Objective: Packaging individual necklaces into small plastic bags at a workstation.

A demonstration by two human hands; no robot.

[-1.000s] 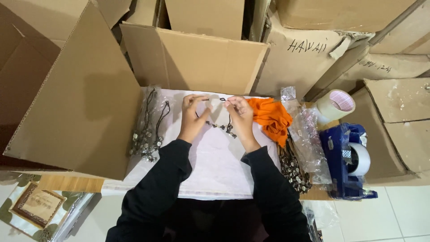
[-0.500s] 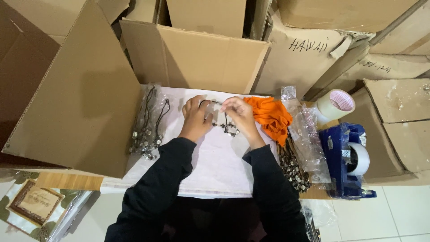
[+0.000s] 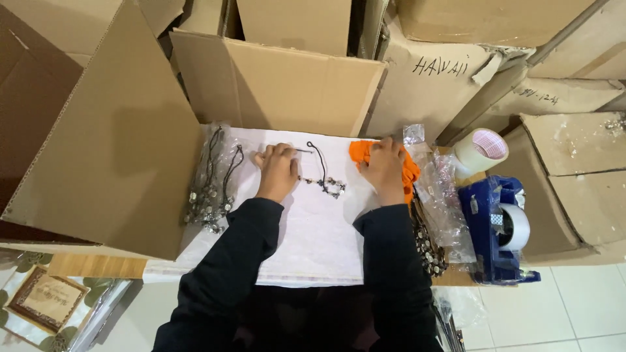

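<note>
Your hands have parted; the necklace (image 3: 323, 177) now lies on the white cloth (image 3: 313, 241), your left hand (image 3: 277, 171) pinching its cord end; your right hand (image 3: 385, 168) rests loosely closed on the orange cloth (image 3: 360, 151), released from the necklace.

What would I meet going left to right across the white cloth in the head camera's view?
Big brown cardboard flap → clear bag of black cord necklaces → left hand → loose black cord necklace with beads → right hand → round roll of clear tape → blue tape dispenser.
</note>
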